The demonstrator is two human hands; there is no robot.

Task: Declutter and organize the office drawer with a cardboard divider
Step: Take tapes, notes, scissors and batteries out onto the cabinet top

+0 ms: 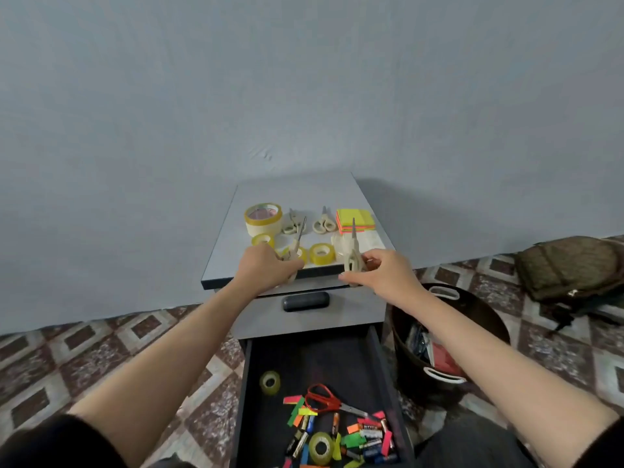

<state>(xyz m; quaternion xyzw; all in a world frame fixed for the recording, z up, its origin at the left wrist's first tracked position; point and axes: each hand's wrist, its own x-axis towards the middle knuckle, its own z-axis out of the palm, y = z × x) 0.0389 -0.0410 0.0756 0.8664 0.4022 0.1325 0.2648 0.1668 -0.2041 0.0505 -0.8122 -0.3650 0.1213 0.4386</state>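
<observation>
A blue-grey wall and a patterned tile floor were seen behind a small grey cabinet, whose top [297, 194] was already laid out with sorted stationery. A wide tape roll [263, 218] was set at 10 o'clock on it, a stack of neon sticky notes [355, 220] at 2 o'clock, two pairs of cream scissors [324, 224] lay between them, and small yellow tape rolls [322, 254] were lined along the front edge.

The left hand [266, 269] was curled round the handles of the left-held scissors [299, 239], blade aimed away over a tape roll. The handles of the right-held scissors [353, 255] were pinched by the right hand [381, 273], blade likewise pointing away.

The open drawer [304, 359], at 6 o'clock from the cabinet top, was left holding red scissors [324, 398], batteries [369, 437], coloured tabs and two tape rolls. A black basket [449, 332] stood at its 3 o'clock. No cardboard divider could be made out.

Trouble was judged likeliest at the crowded front edge. A tape roll could be nudged off by either blade or wrist and dropped into the drawer or onto the floor. If the scissors were set too near the lip, they could be tipped over it. With both points carried at once, a stray jab at the other hand was also possible.
</observation>
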